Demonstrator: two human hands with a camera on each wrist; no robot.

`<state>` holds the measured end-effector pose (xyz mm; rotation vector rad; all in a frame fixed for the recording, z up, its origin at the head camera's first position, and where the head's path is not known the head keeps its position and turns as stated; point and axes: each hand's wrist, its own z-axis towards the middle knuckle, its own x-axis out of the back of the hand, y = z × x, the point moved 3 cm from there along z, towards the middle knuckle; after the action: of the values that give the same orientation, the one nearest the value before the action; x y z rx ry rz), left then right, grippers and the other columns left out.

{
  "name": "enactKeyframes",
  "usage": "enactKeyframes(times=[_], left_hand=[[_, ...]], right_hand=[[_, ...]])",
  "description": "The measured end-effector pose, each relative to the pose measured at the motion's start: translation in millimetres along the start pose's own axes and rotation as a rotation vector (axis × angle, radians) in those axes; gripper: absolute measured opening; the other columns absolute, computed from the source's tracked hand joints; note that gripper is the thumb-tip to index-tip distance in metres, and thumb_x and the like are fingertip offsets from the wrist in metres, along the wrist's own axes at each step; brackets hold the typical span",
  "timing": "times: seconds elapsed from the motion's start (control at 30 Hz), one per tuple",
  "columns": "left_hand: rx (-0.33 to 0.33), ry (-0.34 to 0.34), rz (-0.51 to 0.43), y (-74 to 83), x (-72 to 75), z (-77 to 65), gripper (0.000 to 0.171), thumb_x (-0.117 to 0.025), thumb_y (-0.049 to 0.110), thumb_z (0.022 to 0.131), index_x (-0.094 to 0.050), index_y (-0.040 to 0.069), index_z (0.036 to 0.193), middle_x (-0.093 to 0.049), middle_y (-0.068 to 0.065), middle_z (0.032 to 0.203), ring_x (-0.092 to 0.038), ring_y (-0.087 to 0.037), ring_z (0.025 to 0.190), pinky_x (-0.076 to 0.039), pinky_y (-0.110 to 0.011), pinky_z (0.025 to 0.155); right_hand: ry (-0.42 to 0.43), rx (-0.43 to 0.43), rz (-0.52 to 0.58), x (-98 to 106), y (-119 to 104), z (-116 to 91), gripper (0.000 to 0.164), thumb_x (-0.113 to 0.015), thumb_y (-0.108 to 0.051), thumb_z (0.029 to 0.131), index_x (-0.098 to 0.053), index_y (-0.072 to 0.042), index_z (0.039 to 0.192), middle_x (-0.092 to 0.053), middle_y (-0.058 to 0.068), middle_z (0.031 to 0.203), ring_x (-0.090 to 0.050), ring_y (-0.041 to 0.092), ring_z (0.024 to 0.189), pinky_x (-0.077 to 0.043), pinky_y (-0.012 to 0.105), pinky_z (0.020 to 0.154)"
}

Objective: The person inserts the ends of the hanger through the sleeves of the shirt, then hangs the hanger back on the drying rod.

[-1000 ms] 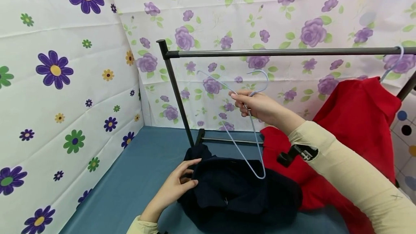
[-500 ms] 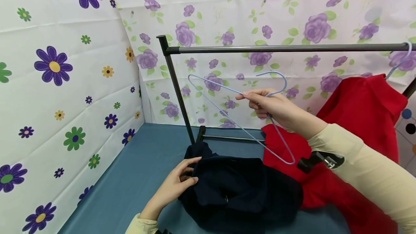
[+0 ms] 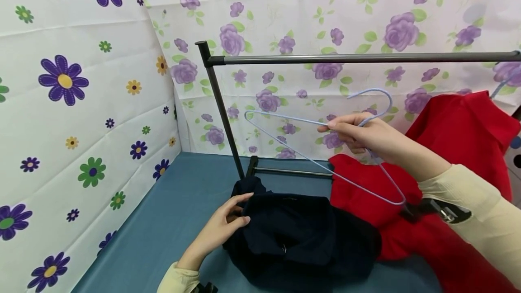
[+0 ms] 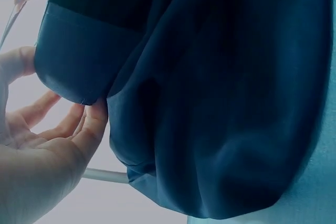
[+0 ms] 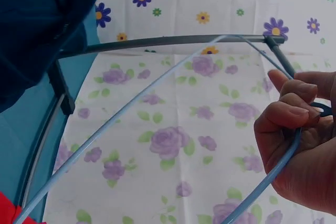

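A dark navy garment [image 3: 289, 234] lies bunched on the blue table cover, its opening edge facing up. At that edge my left hand [image 3: 220, 227] holds the cloth, thumb in front and fingertips behind; the left wrist view has the same hand [image 4: 58, 124] pinching a smooth, rounded flap of the garment [image 4: 210, 108]. Up and to the right, my right hand [image 3: 366, 134] grips a light-blue wire hanger [image 3: 285, 117] near the base of its hook. The hanger is tilted, one shoulder pointing left. Curled fingers show round the wire in the right wrist view.
A dark metal clothes rack [image 3: 346, 59] stands behind, its top bar above both hands and its lower bar [image 3: 293, 172] near the table. A red shirt [image 3: 460, 125] hangs at the right, with more red cloth [image 3: 362, 193] spread beside the navy garment. Flowered sheets [image 3: 101, 103] enclose the space.
My right hand has carried the hanger to the right and slightly down, turning its long side toward the left. The left hand stays at the navy garment's edge.
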<state>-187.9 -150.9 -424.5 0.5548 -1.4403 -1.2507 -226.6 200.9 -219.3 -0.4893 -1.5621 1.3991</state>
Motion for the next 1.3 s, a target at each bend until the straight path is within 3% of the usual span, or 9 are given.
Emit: enactKeyframes(times=[0.3, 0.53, 0.7, 0.73, 0.8, 0.93, 1.0, 1.13, 1.3], left_hand=[[-0.048, 0.007, -0.028, 10.3, 2.9, 4.9, 0.054, -0.067, 0.015, 0.098, -0.05, 0.018, 0.149, -0.048, -0.009, 0.147, -0.056, -0.027, 0.109, -0.052, -0.031, 0.085], [-0.084, 0.022, -0.021, 26.7, 6.6, 13.9, 0.051, -0.066, 0.013, 0.098, -0.053, 0.019, 0.147, -0.049, -0.006, 0.146, -0.056, -0.028, 0.113, -0.052, -0.032, 0.087], [-0.133, 0.045, -0.025, 44.5, 11.3, 21.5, 0.05, -0.066, 0.013, 0.099, -0.053, 0.021, 0.146, -0.05, -0.003, 0.144, -0.057, -0.026, 0.11, -0.051, -0.032, 0.085], [-0.143, 0.051, -0.03, 47.5, 12.1, 22.6, 0.05, -0.065, 0.013, 0.099, -0.053, 0.021, 0.146, -0.05, -0.003, 0.144, -0.057, -0.026, 0.11, -0.051, -0.032, 0.085], [-0.163, 0.065, -0.041, 53.6, 13.7, 23.9, 0.049, -0.065, 0.013, 0.099, -0.052, 0.02, 0.146, -0.049, -0.003, 0.144, -0.058, -0.027, 0.109, -0.051, -0.031, 0.084], [-0.201, 0.098, -0.058, 64.6, 16.7, 25.1, 0.05, -0.066, 0.013, 0.099, -0.052, 0.018, 0.147, -0.049, -0.006, 0.144, -0.058, -0.027, 0.109, -0.052, -0.033, 0.085], [-0.209, 0.112, -0.058, 69.1, 18.3, 25.4, 0.05, -0.066, 0.013, 0.099, -0.052, 0.02, 0.146, -0.048, -0.007, 0.145, -0.058, -0.027, 0.111, -0.052, -0.037, 0.089], [-0.216, 0.127, -0.05, 77.4, 20.7, 25.6, 0.05, -0.067, 0.015, 0.098, -0.053, 0.024, 0.145, -0.049, -0.004, 0.145, -0.057, -0.025, 0.114, -0.048, -0.048, 0.098], [-0.239, 0.134, -0.022, 86.0, 21.0, 25.7, 0.049, -0.068, 0.018, 0.098, -0.053, 0.024, 0.145, -0.053, -0.001, 0.146, -0.058, -0.024, 0.117, -0.047, -0.051, 0.099]], right_hand=[[-0.054, 0.034, -0.083, -5, 17, -27, 0.034, -0.049, -0.024, 0.109, -0.068, -0.005, 0.129, -0.027, 0.006, 0.061, -0.018, 0.021, 0.051, -0.025, 0.034, 0.045], [-0.101, 0.003, -0.088, -3, 30, -44, 0.025, -0.049, -0.021, 0.108, -0.063, -0.001, 0.104, -0.025, 0.006, 0.062, -0.016, 0.02, 0.052, -0.025, 0.035, 0.045], [-0.152, -0.016, -0.066, -5, 37, -55, 0.029, -0.047, -0.017, 0.109, -0.067, -0.003, 0.125, -0.026, 0.006, 0.061, -0.016, 0.021, 0.051, -0.022, 0.036, 0.044], [-0.17, -0.02, -0.055, -7, 38, -56, 0.03, -0.046, -0.016, 0.109, -0.067, -0.004, 0.128, -0.035, 0.003, 0.061, -0.016, 0.022, 0.05, -0.022, 0.036, 0.044], [-0.203, -0.021, -0.032, -11, 39, -59, 0.032, -0.045, -0.015, 0.109, -0.065, -0.004, 0.132, -0.039, 0.001, 0.064, -0.016, 0.023, 0.05, -0.021, 0.036, 0.043], [-0.224, -0.033, -0.028, -18, 41, -61, 0.031, -0.047, -0.015, 0.109, -0.068, -0.006, 0.13, -0.036, 0.001, 0.064, -0.015, 0.021, 0.049, -0.02, 0.035, 0.042], [-0.222, -0.035, -0.031, -19, 42, -62, 0.031, -0.047, -0.015, 0.108, -0.068, -0.006, 0.129, -0.023, 0.006, 0.063, -0.014, 0.021, 0.049, -0.02, 0.034, 0.042], [-0.211, -0.073, -0.038, -22, 46, -62, 0.031, -0.049, -0.018, 0.108, -0.068, -0.006, 0.13, -0.024, 0.007, 0.062, -0.014, 0.02, 0.05, -0.019, 0.034, 0.043], [-0.189, -0.149, -0.069, -30, 56, -58, 0.035, -0.051, -0.027, 0.107, -0.068, -0.006, 0.13, -0.025, 0.004, 0.06, -0.015, 0.019, 0.051, -0.021, 0.033, 0.044]])
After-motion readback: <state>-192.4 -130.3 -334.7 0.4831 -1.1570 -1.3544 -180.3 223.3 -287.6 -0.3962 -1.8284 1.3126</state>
